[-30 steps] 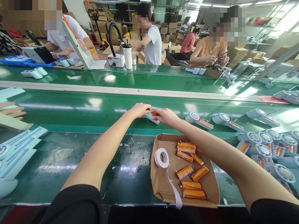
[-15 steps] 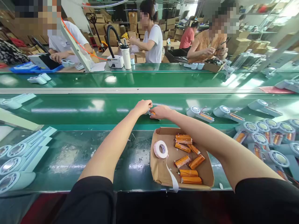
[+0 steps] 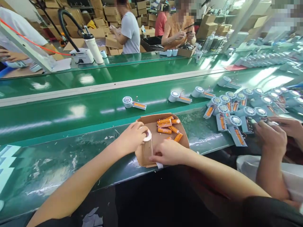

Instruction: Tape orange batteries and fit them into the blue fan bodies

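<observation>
My left hand (image 3: 132, 137) is closed around the white tape roll (image 3: 148, 135) inside the cardboard tray (image 3: 151, 119). My right hand (image 3: 167, 152) pinches the loose white tape strip (image 3: 159, 165) at the tray's near edge. Several orange batteries (image 3: 168, 125) lie in the tray's far part. A pale blue fan half with an orange battery (image 3: 133, 103) lies alone on the green conveyor belt (image 3: 59, 113) beyond the tray.
Two more fan halves (image 3: 180, 97) lie on the belt to the right, and several are heaped at right (image 3: 236, 110). A co-worker's hands (image 3: 272, 135) work at that heap. Other people sit across the line behind a white bottle (image 3: 93, 47).
Both my hands left the fan half on the belt and came back to the tray, taking the tape roll and its strip. The view swung right; a co-worker's hands came into sight.
</observation>
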Action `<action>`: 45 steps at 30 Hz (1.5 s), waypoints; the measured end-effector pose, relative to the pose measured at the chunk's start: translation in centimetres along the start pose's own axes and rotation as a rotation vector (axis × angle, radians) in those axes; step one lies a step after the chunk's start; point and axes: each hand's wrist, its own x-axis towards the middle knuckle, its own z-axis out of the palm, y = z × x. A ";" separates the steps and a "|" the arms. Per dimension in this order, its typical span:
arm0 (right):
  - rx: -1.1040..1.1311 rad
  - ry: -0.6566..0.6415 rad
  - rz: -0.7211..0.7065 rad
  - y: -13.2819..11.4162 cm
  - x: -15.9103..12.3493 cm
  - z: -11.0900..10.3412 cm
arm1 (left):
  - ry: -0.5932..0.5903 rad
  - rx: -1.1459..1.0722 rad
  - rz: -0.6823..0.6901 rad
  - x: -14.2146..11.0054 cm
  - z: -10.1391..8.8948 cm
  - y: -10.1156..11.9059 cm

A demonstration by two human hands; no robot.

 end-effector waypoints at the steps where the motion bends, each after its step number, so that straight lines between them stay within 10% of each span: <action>1: 0.060 0.008 -0.059 -0.1 0.0 0.1 | 0.037 0.010 0.024 -0.1 -0.5 0.0; 6: 0.340 0.156 -0.320 0.0 -3.9 -0.9 | 0.398 0.136 0.121 -3.9 -3.9 -0.1; 13: 0.423 -0.427 -0.582 0.7 -5.9 -2.0 | 0.521 0.113 -0.106 -9.8 -2.9 0.8; 17: 0.059 -0.039 -0.321 3.7 -1.5 -3.6 | 0.534 0.063 -0.122 -9.7 -1.5 2.1; 21: -0.247 -0.101 -0.228 5.5 1.7 -3.8 | 0.527 0.013 -0.093 -8.5 -1.1 3.5; 31: 0.946 0.224 -0.107 2.9 -0.9 -2.6 | 0.395 0.015 -0.026 -7.2 -1.1 5.1; 40: 0.888 0.135 0.024 1.9 -0.6 -2.5 | 0.360 0.183 0.102 -6.2 -2.2 4.9; 45: 1.167 0.405 0.043 1.3 0.3 -0.2 | 0.439 0.135 -0.033 -5.5 -1.5 5.7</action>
